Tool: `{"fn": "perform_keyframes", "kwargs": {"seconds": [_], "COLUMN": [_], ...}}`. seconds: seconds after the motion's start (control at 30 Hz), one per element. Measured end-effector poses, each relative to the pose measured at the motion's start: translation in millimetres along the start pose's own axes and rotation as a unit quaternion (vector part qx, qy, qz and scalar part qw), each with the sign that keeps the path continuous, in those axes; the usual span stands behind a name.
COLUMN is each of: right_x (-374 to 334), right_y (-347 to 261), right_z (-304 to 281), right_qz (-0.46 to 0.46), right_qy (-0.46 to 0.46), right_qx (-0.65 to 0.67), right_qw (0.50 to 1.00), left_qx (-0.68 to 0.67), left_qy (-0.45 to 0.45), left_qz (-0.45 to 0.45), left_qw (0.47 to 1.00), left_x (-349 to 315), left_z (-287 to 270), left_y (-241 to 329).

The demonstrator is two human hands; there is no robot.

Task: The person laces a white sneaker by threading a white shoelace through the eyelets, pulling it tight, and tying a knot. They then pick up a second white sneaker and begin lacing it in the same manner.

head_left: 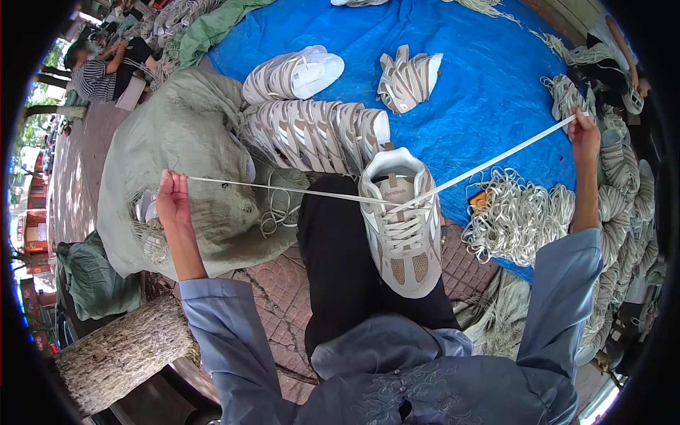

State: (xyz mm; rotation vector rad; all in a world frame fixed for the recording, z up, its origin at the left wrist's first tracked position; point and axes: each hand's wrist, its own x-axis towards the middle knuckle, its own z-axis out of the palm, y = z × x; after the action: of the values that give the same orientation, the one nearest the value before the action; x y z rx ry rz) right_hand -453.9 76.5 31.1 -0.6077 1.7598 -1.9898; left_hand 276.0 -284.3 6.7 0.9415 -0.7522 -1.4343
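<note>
On my lap rests a beige and white sneaker (405, 234), its toe toward me, with pale laces threaded across its tongue. My left hand (172, 197), out to the left, pinches one end of the shoelace (283, 189). Far to the right, my right hand (585, 134) has its fingers closed on the other lace end. Both lengths are drawn out straight from the upper eyelets in a wide V. A tangled heap of white laces (520, 216) lies below my right hand, with a small orange object (479, 202) in it.
Ahead, a blue tarp (489, 78) carries a row of nested shoe uppers (312, 134), and smaller stacks lie beyond. A grey-green sack (177, 134) bulges on the left by a tree trunk (127, 354). More shoes are piled along the right; other people sit at the far left and right.
</note>
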Motion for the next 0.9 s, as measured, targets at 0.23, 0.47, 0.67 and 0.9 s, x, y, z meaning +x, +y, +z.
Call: {"fn": "perform_keyframes", "kwargs": {"seconds": [0.23,0.47,0.67,0.9], "right_x": [-11,-16,-39,-66], "right_y": [2,7,20,18], "right_z": [-4,6,26,55], "right_qz": [0.019,0.017,0.077,0.061], "right_qy": [-0.034,-0.004,-0.061,-0.102], "right_qx": [-0.095,-0.068,-0.069,-0.085], "right_qw": [0.995,0.998,0.993,0.989], "left_qx": [0.240,0.592,0.484,0.523], "left_qy": [0.064,-0.103,-0.450,-0.481], "left_qz": [0.054,0.190,0.242,0.364], "left_qw": [0.967,0.776,0.711,0.602], "left_x": [-7,-112,-220,-228], "left_z": [-4,96,182,191], "left_y": [16,-21,-111,-143]}}
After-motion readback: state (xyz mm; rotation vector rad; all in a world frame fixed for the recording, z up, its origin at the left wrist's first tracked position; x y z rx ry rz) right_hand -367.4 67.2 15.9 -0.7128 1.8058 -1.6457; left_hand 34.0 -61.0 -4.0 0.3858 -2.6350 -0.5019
